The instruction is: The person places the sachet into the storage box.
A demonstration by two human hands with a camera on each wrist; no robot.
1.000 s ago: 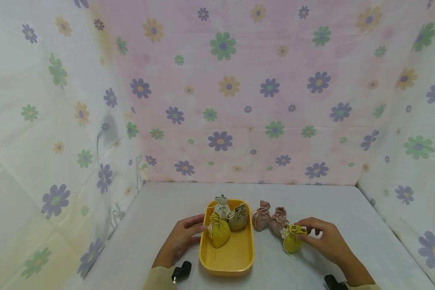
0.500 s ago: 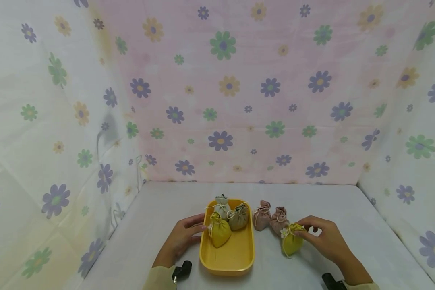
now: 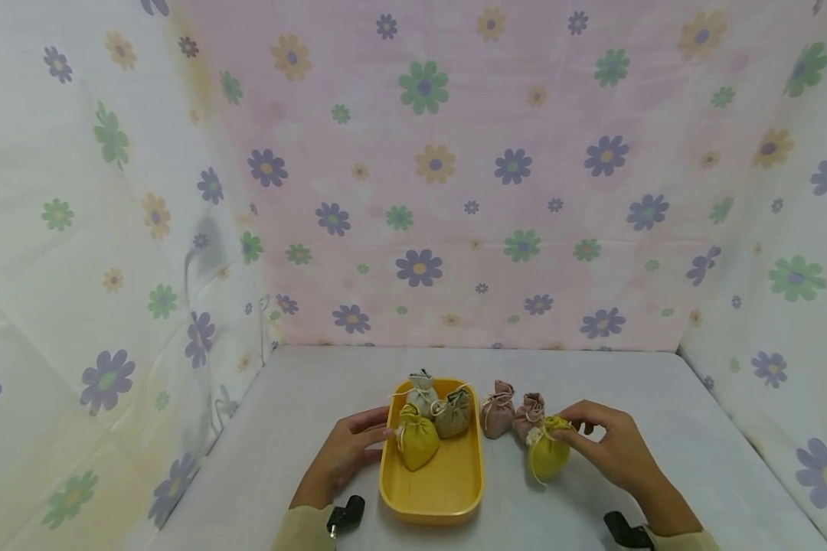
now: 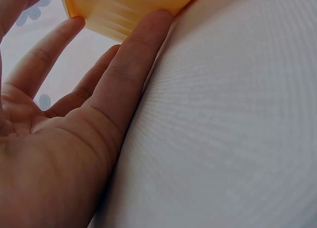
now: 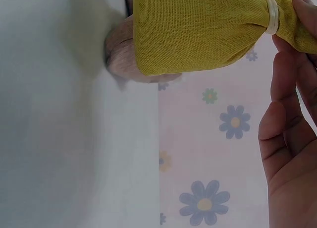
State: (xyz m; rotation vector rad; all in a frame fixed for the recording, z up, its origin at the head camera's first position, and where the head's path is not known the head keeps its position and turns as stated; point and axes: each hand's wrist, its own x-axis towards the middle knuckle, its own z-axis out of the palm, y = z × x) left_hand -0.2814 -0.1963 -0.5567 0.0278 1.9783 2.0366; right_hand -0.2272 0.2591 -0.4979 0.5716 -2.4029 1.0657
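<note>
I note 1 pink pouch (image 3: 528, 414) partly hidden; right hand (image 3: 613, 445) pinches the yellow pouch (image 3: 548, 459) before it; left hand (image 3: 348, 451), fingers extended, touches the tray (image 3: 441, 490).

One yellow bag (image 3: 548, 459) pinched by the right hand (image 3: 616, 448); two pink bags (image 3: 498, 419) just beyond its fingertips — and, in one tray (image 3: 441, 490) touching the left hand's (image 3: 348, 448) fingers, one white bag (image 3: 423, 399), one green bag (image 3: 452, 417), a second yellow bag (image 3: 419, 445).

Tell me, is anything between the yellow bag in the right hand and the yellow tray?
Straight across from the yellow bag, only the tray's right rim. The left pink bag and right pink bag stand farther back, beside that path.
</note>
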